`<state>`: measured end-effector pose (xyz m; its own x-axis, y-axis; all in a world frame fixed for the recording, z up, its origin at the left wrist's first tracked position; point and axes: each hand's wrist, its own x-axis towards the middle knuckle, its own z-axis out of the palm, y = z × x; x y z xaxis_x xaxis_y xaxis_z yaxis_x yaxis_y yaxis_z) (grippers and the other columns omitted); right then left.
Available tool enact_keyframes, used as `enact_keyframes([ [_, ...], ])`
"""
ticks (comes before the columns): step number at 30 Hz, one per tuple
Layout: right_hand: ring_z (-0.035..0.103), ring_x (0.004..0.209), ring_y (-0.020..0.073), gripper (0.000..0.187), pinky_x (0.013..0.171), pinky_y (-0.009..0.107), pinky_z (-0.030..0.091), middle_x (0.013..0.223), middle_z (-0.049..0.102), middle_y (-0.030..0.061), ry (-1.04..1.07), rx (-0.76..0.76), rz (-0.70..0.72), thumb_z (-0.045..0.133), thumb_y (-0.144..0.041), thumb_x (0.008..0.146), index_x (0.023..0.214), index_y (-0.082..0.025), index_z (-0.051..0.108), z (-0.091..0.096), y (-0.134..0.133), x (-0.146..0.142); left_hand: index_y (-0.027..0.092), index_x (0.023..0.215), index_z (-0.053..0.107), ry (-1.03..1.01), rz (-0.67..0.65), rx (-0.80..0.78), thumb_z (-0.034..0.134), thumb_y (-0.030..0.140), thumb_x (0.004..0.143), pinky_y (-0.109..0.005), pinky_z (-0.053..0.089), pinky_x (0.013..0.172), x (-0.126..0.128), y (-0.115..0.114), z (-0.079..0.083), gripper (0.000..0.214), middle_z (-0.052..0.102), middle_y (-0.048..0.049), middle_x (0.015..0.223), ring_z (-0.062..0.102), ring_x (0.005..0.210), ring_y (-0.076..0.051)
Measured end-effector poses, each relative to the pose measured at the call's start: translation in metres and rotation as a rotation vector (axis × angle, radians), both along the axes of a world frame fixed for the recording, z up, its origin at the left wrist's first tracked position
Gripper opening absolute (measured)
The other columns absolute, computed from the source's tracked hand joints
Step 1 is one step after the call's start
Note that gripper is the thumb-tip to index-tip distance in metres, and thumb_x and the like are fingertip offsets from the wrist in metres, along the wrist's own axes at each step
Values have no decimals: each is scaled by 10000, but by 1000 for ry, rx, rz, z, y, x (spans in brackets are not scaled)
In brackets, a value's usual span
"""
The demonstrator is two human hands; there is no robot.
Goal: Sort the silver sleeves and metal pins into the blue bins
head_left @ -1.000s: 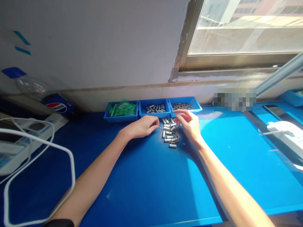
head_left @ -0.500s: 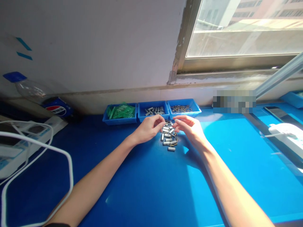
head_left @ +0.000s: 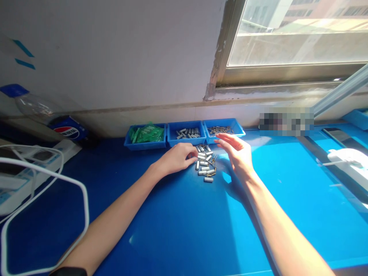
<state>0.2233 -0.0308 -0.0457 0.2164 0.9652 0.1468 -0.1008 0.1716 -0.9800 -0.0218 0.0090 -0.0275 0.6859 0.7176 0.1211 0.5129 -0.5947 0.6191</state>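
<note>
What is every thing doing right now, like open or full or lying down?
left hand: curled, fingertips at the pile
right hand: open, fingers spread, holding nothing visible
pile of metal pieces: loose, lying flat
green parts tray: well filled
middle tray: partly filled
right tray: thin pins inside
bottle: lying down, capped

- Two bare forearms enter from the lower edge, one from 7 o'clock and one from 5 o'clock, both uncovered from elbow to wrist.
- The left hand [head_left: 176, 158] is bare: no glove, ring or watch shows on it.
- The right hand [head_left: 238, 153] is bare too, with slim fingers [head_left: 227, 137] and short, plain nails.
- At 7 o'clock, on the bottom edge, a dark, nearly black sleeve hem [head_left: 69, 271] sits at the left upper arm.
- No sleeve is visible on the right arm.
</note>
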Motion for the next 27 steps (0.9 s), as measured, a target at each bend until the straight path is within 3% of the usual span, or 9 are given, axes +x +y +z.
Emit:
enact_keyframes([
  [3, 818, 1104, 302, 419, 1003, 455, 635, 1363, 820, 125, 19, 0, 8, 921, -404, 868, 1250, -272, 811, 1, 0, 1, 183, 935, 752, 70, -31, 12, 690, 205, 1022, -291, 513, 786, 0, 0, -4, 109, 733, -70, 993, 687, 859, -198],
  [7, 803, 921, 259, 278, 875, 419, 637, 1258, 844, 128, -53, -25, 28, 850, -426, 925, 1132, -242, 826, 0, 0, 1, 178, 965, 703, 177, -47, 40, 623, 220, 1073, -305, 504, 780, 3, -1, -4, 141, 705, -78, 1043, 662, 865, -206],
  [12, 768, 819, 225, 254, 798, 389, 621, 1121, 861, 91, -62, -35, 13, 856, -439, 904, 1070, -247, 844, -1, 0, 3, 190, 976, 645, 219, -44, 52, 551, 206, 1080, -332, 510, 779, -1, 1, 2, 141, 707, -87, 1043, 660, 875, -227],
  [16, 744, 774, 217, 240, 782, 384, 606, 1037, 860, 78, -43, -43, 1, 865, -422, 894, 1052, -242, 851, 1, 0, 3, 200, 970, 646, -4, 5, -6, 567, 221, 1060, -331, 536, 803, -2, 2, 5, 121, 741, -58, 962, 688, 850, -214],
  [21, 744, 779, 232, 255, 816, 396, 609, 937, 847, 74, -46, -70, 64, 862, -428, 909, 1056, -221, 850, 2, -2, 2, 203, 1004, 700, -415, 123, -122, 758, 300, 959, -310, 610, 863, 7, 0, 3, 122, 797, -29, 969, 764, 859, -187],
  [27, 748, 785, 252, 261, 830, 441, 641, 929, 844, 57, -100, -95, 165, 860, -466, 912, 1096, -281, 856, 0, -3, 3, 195, 980, 695, -508, 192, -133, 846, 277, 855, -297, 622, 812, 10, -1, 4, 213, 783, -13, 869, 757, 778, -170],
])
